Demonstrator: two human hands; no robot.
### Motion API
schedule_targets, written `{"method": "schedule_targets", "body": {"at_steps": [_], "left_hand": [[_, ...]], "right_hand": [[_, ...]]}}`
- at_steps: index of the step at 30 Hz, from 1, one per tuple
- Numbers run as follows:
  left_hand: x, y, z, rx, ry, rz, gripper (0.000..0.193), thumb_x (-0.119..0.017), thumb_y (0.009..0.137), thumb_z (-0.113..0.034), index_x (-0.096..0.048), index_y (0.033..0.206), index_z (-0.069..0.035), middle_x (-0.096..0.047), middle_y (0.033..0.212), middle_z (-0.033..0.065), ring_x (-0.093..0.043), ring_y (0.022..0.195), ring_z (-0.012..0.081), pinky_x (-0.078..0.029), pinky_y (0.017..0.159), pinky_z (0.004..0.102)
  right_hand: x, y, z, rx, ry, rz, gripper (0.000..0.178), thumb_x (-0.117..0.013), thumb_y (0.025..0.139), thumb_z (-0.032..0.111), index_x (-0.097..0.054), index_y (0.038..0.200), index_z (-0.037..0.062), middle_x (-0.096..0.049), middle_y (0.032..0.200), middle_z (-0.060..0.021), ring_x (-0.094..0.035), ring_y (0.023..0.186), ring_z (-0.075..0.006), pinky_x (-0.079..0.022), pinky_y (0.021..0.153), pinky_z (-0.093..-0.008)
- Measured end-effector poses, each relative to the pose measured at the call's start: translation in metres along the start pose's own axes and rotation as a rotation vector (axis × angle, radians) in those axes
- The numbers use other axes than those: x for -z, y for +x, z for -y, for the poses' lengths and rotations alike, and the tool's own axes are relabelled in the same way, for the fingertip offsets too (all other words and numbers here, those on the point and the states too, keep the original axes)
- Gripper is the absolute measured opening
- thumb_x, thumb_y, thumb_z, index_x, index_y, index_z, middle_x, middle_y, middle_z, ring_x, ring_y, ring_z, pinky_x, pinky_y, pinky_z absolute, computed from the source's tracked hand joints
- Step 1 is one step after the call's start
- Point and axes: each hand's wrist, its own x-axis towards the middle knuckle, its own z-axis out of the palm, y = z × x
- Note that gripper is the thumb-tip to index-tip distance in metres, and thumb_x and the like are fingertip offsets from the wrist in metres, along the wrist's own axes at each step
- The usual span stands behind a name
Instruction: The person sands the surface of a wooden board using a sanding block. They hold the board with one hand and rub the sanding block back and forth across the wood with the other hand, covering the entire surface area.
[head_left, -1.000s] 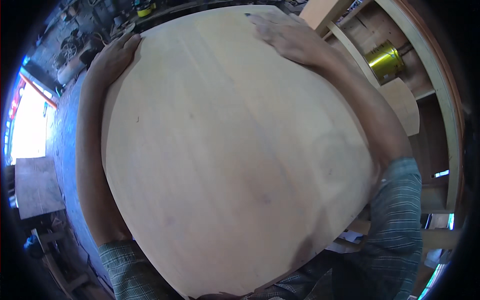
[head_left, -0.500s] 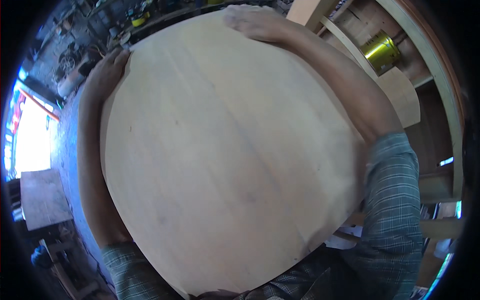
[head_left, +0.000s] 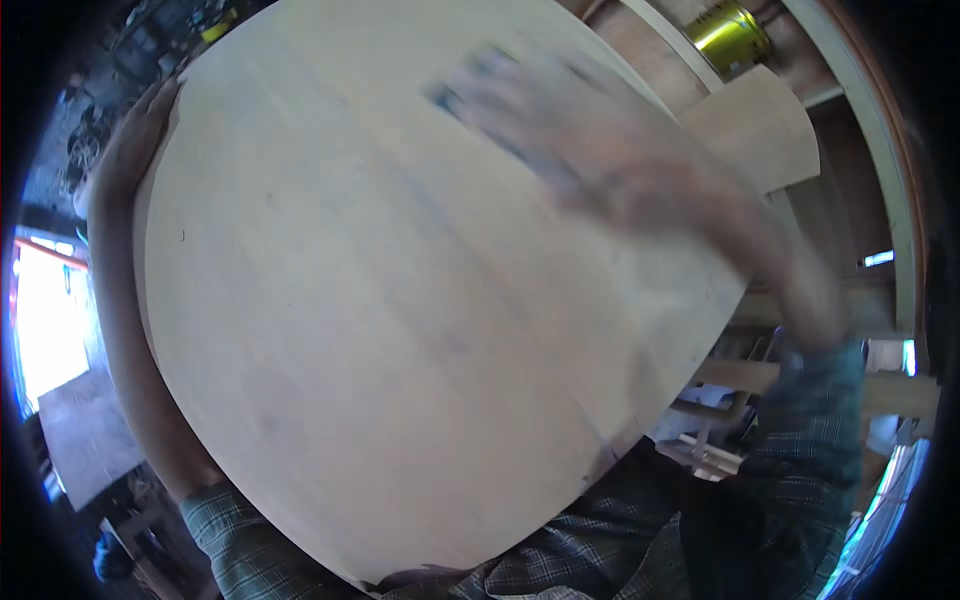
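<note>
A large pale plywood panel (head_left: 360, 300) fills most of the head view, its near edge against my plaid shirt. My left hand (head_left: 145, 125) grips the panel's far left edge, fingers bent over the rim and the forearm running along the left side. Above the upper right part of the panel is my right hand (head_left: 570, 130), smeared by motion. A dark edge shows by its fingertips, but whether it is something held cannot be made out.
At the upper right, a yellow-green tin (head_left: 728, 38) stands in a wooden frame (head_left: 895, 130) beside a curved plywood piece (head_left: 760, 130). A flat board (head_left: 92, 435) leans at the left, near a bright doorway (head_left: 55, 320). Tools and machine parts clutter the far left.
My right hand has come back from the panel's far edge to over its surface. The panel appears shifted up and left in view. My left hand stays at the left edge.
</note>
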Motion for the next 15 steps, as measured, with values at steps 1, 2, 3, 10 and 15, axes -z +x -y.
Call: {"method": "schedule_targets", "body": {"at_steps": [1,2,3,10,15], "left_hand": [[0.002,0.002,-0.002,0.015,0.008,0.006,0.064,-0.040,0.096,-0.055,-0.046,0.143,-0.011,-0.044,0.148,0.0145,-0.039,0.138,0.0292,-0.026,0.114,0.0387],[-0.002,0.006,-0.011,0.012,-0.001,0.014,0.065,-0.040,0.096,-0.056,-0.047,0.142,-0.012,-0.044,0.147,0.0147,-0.039,0.138,0.0295,-0.026,0.114,0.0389],[-0.014,0.016,-0.033,-0.018,-0.022,0.032,0.065,-0.040,0.096,-0.057,-0.047,0.142,-0.012,-0.044,0.147,0.0149,-0.038,0.139,0.0297,-0.025,0.115,0.0392],[-0.004,-0.001,-0.028,-0.087,-0.187,-0.025,0.057,-0.044,0.100,-0.046,-0.053,0.135,-0.003,-0.055,0.136,0.0186,-0.049,0.128,0.0271,-0.032,0.109,0.0356],[-0.024,-0.008,-0.040,0.007,-0.299,-0.050,0.054,-0.043,0.101,-0.043,-0.051,0.136,-0.003,-0.055,0.136,0.0183,-0.051,0.126,0.0269,-0.035,0.107,0.0351]], "right_hand": [[-0.014,0.042,-0.028,-0.011,0.123,-0.074,0.071,-0.041,0.097,0.055,-0.030,0.150,0.0078,-0.029,0.156,-0.0149,-0.023,0.145,-0.0351,-0.018,0.116,-0.0545],[-0.019,0.074,-0.050,-0.026,-0.010,-0.320,0.045,-0.034,0.101,0.032,-0.053,0.129,0.0029,-0.052,0.136,-0.0230,-0.048,0.126,-0.0403,-0.036,0.107,-0.0452],[0.006,0.094,-0.086,-0.066,-0.002,0.038,0.058,-0.027,0.102,0.041,-0.038,0.142,0.0000,-0.032,0.152,-0.0231,-0.032,0.139,-0.0386,-0.025,0.116,-0.0445],[0.000,0.048,-0.048,-0.188,0.018,-0.015,0.076,-0.021,0.100,0.055,-0.023,0.149,-0.0035,-0.019,0.157,-0.0235,-0.017,0.146,-0.0371,-0.015,0.119,-0.0454],[0.032,-0.125,0.097,-0.256,0.091,0.182,0.103,-0.025,0.082,0.084,-0.024,0.153,0.0082,-0.024,0.156,-0.0229,-0.019,0.145,-0.0410,-0.015,0.113,-0.0612]]}}
